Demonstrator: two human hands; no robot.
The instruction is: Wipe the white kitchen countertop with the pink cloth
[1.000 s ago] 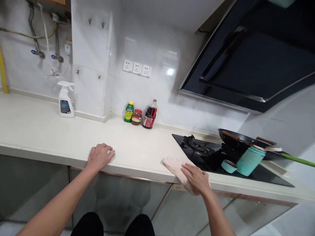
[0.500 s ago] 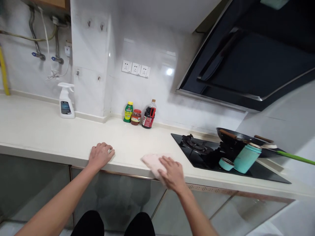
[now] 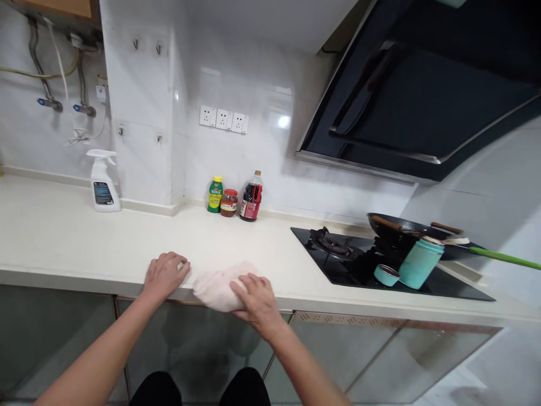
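Across the full width, a pale bench (image 3: 139,237). Set into its right end, a black glass hob (image 3: 344,273). Toward the hob's back right corner, a wok (image 3: 386,235), probably there for a burner's support. Over the bench's front edge, near the middle, a pale pink cloth (image 3: 217,287), partly on top, partly overhanging. Gripped at its right end by the right hand (image 3: 258,299), fingers above, likely for a broad press. Left of the cloth, at the same edge, the left hand (image 3: 163,276): palm down, thumb loosely apart, nothing seen in its grasp, apparently as a brace. At the bench's back left, a white spray bottle (image 3: 103,189). By the hob's front edge, a teal flask (image 3: 421,263). Along the bench's back edge, presumably clear of the arms, a dark sauce bottle (image 3: 251,203), a green bottle (image 3: 214,196) and, between them, a red-lidded jar (image 3: 229,204). Just left of the flask, mouth up, a teal cup (image 3: 386,275).
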